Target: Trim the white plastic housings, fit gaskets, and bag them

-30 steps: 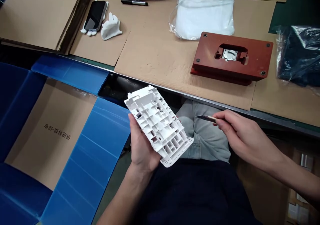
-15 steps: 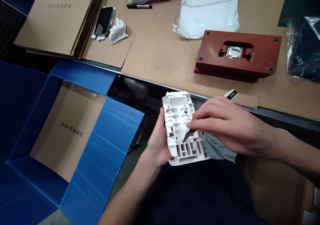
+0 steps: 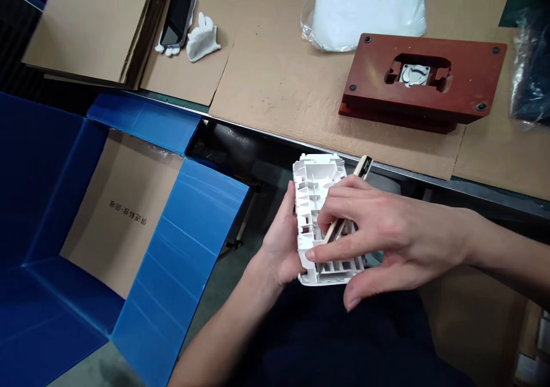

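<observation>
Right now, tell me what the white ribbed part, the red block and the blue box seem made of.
White ribbed part: probably matte molded plastic, given thin ribs and cutouts. Red block: smooth, low-sheen, evenly colored; perhaps resin or coated metal. Blue box: likely semi-gloss plastic sheet, by its sheen and creases.

Your white housing (image 3: 313,193): matt plastic, ribbed. At your right, red block (image 3: 423,103): smooth, low-sheen; insert (image 3: 415,75): silvery metal. Far left, phone (image 3: 177,20): glossy; glove (image 3: 203,39): matt cloth. Left, blue box (image 3: 184,232): smooth, sheeny plastic. Desk cover (image 3: 275,83): matt cardboard.
</observation>
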Available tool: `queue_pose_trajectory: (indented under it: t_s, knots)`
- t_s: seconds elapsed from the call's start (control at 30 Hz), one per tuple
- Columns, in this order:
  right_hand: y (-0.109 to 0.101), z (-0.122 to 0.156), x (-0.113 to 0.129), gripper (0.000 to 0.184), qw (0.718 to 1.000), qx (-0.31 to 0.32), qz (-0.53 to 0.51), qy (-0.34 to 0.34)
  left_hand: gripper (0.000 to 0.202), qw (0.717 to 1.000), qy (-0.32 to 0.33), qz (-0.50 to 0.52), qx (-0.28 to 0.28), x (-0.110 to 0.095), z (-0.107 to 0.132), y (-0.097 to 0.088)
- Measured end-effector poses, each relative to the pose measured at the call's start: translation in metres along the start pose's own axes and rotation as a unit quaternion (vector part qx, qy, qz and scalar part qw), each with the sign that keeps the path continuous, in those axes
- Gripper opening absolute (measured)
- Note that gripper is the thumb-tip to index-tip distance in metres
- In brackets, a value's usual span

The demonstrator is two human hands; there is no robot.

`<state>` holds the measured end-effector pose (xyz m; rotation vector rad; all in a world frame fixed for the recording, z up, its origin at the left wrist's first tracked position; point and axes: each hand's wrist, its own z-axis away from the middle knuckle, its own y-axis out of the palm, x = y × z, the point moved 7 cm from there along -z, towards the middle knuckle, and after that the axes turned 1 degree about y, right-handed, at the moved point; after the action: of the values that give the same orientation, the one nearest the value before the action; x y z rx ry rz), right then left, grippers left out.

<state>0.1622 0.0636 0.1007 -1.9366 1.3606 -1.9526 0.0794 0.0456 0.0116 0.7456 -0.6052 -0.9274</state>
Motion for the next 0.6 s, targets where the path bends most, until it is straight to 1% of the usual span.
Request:
queue_pose_trajectory:
  t_s: [0.07, 0.27, 0.47, 0.6]
  knots:
    - [0.0010, 0.0008, -0.0010, 0.043, 1.000, -0.006, 0.003, -0.002, 0.068, 1.000, 0.002, 0.004, 0.000, -0.0008, 0.0002, 0.0001]
    - [-0.0001, 0.0030, -0.0019, 0.037, 0.997, -0.061, -0.019, -0.038, 0.070, 1.000, -0.011, 0.013, -0.003, 0.0002, -0.0002, 0.0015]
    - [0.0000, 0.0038, -0.0026, 0.038, 0.996, -0.076, 0.000, -0.044, 0.070, 1.000, -0.012, 0.005, -0.014, 0.0000, 0.0002, 0.0007]
    - [0.0006, 0.0035, -0.0015, 0.035, 0.996, -0.080, 0.011, -0.047, 0.070, 1.000, -0.015, -0.003, -0.015, -0.0004, 0.0010, 0.0014]
